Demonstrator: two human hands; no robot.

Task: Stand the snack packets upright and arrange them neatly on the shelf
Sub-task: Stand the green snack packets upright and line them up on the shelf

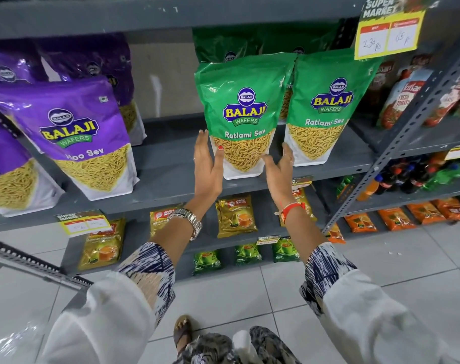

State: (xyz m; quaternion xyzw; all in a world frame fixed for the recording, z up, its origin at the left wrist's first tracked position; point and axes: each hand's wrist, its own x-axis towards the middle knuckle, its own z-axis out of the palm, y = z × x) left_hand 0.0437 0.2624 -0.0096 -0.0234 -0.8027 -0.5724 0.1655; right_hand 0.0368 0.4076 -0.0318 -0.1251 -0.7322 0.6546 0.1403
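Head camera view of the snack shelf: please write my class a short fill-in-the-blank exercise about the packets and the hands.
1. The packet between the left hand and right hand is coloured ____.
2. Its label reads Ratlami ____.
3. The packets on the left of the shelf are coloured ____.
4. A watch sits on the ____ wrist.

Missing words: green; Sev; purple; left

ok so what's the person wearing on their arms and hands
The left hand has red nail polish, with a silver metal watch on that wrist. The right hand has a red and orange thread band at the wrist. Both arms wear white sleeves with dark blue streaked cuffs.
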